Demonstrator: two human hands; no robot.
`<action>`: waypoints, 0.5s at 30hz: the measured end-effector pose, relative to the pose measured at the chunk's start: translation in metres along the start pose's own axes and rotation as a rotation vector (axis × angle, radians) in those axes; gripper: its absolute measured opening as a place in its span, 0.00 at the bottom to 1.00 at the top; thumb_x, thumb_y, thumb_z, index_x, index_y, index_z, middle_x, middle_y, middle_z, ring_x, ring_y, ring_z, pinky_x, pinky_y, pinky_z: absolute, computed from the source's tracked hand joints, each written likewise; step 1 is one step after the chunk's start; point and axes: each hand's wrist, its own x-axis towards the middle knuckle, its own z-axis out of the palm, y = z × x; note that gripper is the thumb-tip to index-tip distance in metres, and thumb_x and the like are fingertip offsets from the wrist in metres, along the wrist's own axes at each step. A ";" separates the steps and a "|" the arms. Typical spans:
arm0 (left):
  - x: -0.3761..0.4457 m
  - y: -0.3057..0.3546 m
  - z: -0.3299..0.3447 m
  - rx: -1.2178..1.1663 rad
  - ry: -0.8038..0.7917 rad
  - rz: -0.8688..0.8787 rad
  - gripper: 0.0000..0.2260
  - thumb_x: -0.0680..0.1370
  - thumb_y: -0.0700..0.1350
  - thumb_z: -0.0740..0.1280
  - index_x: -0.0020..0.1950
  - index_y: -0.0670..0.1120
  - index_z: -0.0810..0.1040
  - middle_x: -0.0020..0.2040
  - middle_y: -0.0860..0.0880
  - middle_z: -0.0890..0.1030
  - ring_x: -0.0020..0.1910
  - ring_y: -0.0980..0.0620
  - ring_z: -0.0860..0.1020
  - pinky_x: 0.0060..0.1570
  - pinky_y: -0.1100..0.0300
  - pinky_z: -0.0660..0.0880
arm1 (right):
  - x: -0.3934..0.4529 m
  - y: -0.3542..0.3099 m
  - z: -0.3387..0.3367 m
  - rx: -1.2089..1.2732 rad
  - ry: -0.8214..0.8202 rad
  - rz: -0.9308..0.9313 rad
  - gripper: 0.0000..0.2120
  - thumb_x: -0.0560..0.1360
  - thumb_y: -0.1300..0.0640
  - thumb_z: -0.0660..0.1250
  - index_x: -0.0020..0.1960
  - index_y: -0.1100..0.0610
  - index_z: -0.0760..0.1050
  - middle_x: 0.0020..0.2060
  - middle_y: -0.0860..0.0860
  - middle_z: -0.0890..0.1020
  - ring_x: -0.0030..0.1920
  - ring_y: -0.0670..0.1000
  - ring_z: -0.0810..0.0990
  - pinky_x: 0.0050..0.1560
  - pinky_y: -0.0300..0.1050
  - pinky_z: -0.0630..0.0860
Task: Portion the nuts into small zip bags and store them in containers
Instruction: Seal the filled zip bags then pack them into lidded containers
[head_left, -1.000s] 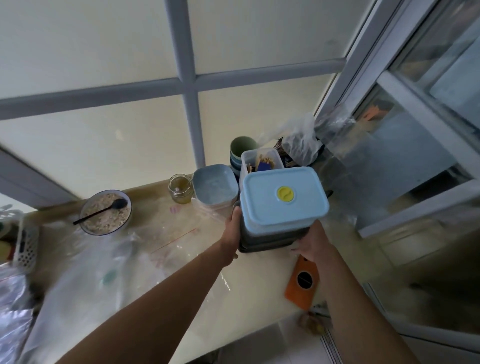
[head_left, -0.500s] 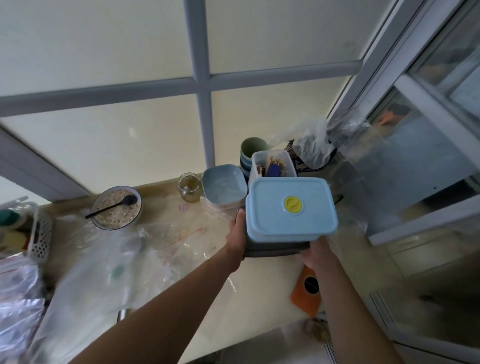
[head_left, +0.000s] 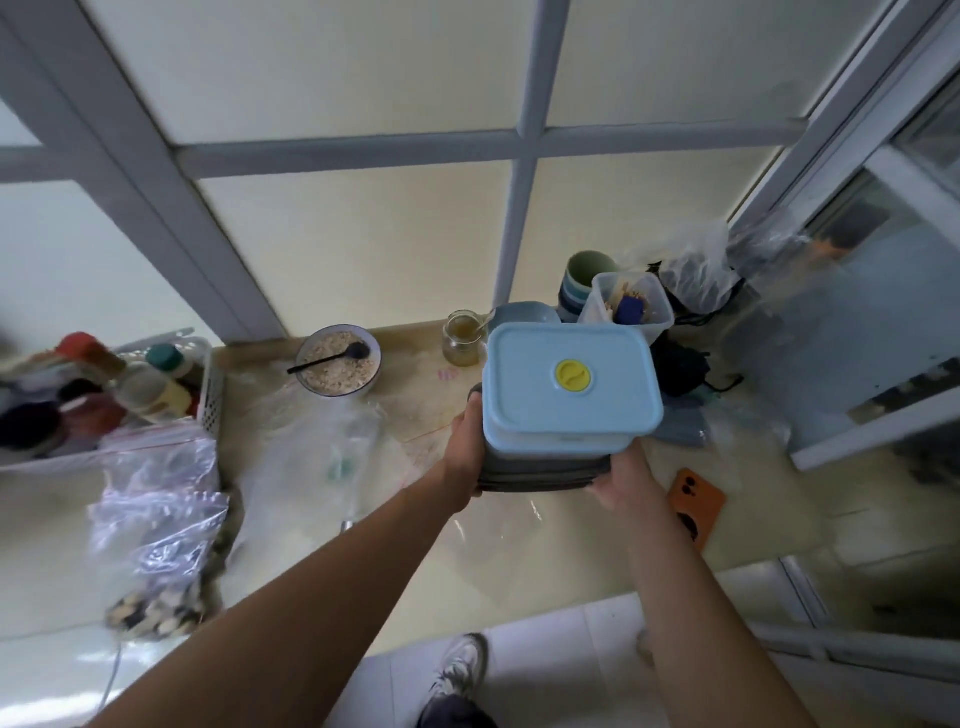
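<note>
Above the desk (head_left: 545, 551), a stack of containers (head_left: 569, 400) is held level, long axis running left to right, blue lid with its yellow valve facing up. Left hand (head_left: 465, 447) grips its left side; right hand (head_left: 621, 475) grips the near right corner.

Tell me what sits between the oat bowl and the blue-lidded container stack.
In the head view, a small glass jar of yellowish liquid stands between the oat bowl and the container stack, on the counter.

Bowl of oats (head_left: 338, 365) with black spoon (head_left: 329, 356); glass jar (head_left: 462, 338); orange phone (head_left: 696, 505)
</note>
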 end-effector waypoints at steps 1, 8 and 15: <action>-0.005 -0.003 -0.012 0.016 -0.005 -0.006 0.23 0.77 0.72 0.51 0.58 0.61 0.75 0.55 0.51 0.80 0.51 0.50 0.78 0.47 0.54 0.74 | -0.008 0.004 0.008 -0.006 -0.008 -0.011 0.13 0.78 0.51 0.67 0.59 0.55 0.81 0.55 0.57 0.86 0.59 0.62 0.82 0.61 0.61 0.78; -0.062 -0.014 -0.100 0.014 -0.001 0.016 0.19 0.82 0.65 0.49 0.49 0.55 0.74 0.46 0.54 0.78 0.43 0.54 0.75 0.43 0.57 0.72 | -0.066 0.032 0.081 -0.049 -0.052 -0.026 0.15 0.83 0.49 0.61 0.64 0.54 0.79 0.63 0.58 0.82 0.65 0.62 0.79 0.67 0.66 0.74; -0.129 -0.016 -0.202 -0.029 0.011 0.102 0.21 0.85 0.59 0.49 0.44 0.51 0.74 0.36 0.50 0.81 0.25 0.59 0.79 0.20 0.66 0.73 | -0.120 0.057 0.176 -0.105 -0.138 0.053 0.13 0.80 0.46 0.65 0.55 0.52 0.83 0.58 0.57 0.85 0.62 0.62 0.81 0.68 0.66 0.74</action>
